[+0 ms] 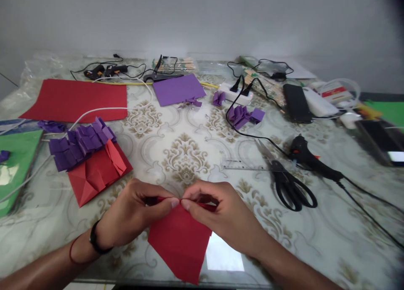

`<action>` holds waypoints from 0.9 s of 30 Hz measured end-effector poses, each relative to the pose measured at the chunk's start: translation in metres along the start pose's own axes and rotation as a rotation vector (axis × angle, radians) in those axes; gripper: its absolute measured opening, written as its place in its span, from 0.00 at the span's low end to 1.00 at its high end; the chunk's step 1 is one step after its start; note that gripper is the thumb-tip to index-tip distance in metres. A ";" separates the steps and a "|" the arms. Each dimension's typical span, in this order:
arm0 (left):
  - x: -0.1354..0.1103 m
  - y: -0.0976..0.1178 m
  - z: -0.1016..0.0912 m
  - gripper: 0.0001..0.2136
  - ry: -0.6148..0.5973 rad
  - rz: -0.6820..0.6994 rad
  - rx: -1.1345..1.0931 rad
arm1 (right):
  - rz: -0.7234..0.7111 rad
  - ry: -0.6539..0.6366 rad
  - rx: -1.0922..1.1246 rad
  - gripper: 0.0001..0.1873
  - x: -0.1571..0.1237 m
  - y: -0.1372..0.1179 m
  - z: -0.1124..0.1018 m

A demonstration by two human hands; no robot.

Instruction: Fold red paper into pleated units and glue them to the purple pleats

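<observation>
A sheet of red paper (pixel 181 243) hangs from my fingertips at the table's near edge. Its upper edge looks folded over. My left hand (pixel 132 212) pinches that edge between thumb and fingers, just left of the middle. Close beside it, my right hand (pixel 217 212) pinches the same edge, with the two thumb tips almost touching. Part of the fold is hidden behind my fingers. To the left lies a folded red paper piece (pixel 94 172), with a row of folded purple paper pieces (pixel 83 142) along its upper side.
Black-handled scissors (pixel 293 191), a clear ruler (pixel 243 165) and a black glue gun (pixel 315 161) lie right. Behind are red sheets (pixel 78 98), a purple sheet (pixel 178 89), purple folded pieces (pixel 240 115) and a power strip (pixel 235 94) with black cords. A white cable (pixel 107 109) crosses the left.
</observation>
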State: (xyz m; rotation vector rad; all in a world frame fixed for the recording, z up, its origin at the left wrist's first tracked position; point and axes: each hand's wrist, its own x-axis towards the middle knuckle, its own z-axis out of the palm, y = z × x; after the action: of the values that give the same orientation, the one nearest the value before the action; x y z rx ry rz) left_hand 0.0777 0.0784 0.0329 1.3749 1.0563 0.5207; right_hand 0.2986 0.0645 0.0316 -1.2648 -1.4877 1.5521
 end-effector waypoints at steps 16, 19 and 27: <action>0.008 0.003 -0.019 0.14 -0.019 -0.062 0.012 | 0.071 -0.043 -0.084 0.09 0.004 -0.003 -0.031; 0.009 0.001 -0.015 0.14 -0.048 -0.085 0.045 | 0.035 -0.028 -0.074 0.06 0.005 -0.001 -0.020; 0.007 0.001 -0.001 0.12 -0.058 0.012 0.148 | 0.029 -0.086 -0.039 0.03 0.006 0.007 -0.001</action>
State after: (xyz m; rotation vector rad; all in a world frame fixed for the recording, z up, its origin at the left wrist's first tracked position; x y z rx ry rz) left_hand 0.0809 0.0851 0.0318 1.5181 1.0572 0.4154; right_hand 0.2984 0.0687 0.0240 -1.2608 -1.5667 1.6214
